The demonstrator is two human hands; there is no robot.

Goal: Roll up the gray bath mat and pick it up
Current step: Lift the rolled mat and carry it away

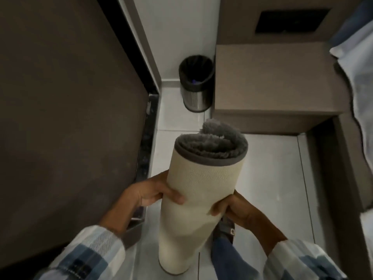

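Floor [268, 164]: glossy white tile with thin grout lines, lit unevenly. A large dark brown panel [66, 110], edged in black along its right side, fills the left of the view. At upper right stands a brown boxed ledge [272, 81], with a black rectangular panel [290, 21] set into the wall above it. Pale fabric [361, 77] intrudes at the right edge; what it belongs to cannot be determined.

Containers: one round bin [194, 85], brushed metal body with a black liner, standing on the floor just beside the ledge. A small purple item shows inside; its nature cannot be told.

Task item: one bath mat [193, 190], fully rolled into a tube, cream backing outward and gray pile showing at the upper open end. It is held upright, slightly tilted, clear of the floor, in front of the person.

Hands: two. The left hand [147, 190] grips the roll from its left side, fingers wrapped round the backing, thumb across the front. The right hand [236, 209] grips from the right, a little lower, fingers [217, 209] pressed into the backing. Both sleeves are plaid blue and white. One shoe [225, 229] and a blue trouser leg show beneath the right hand.
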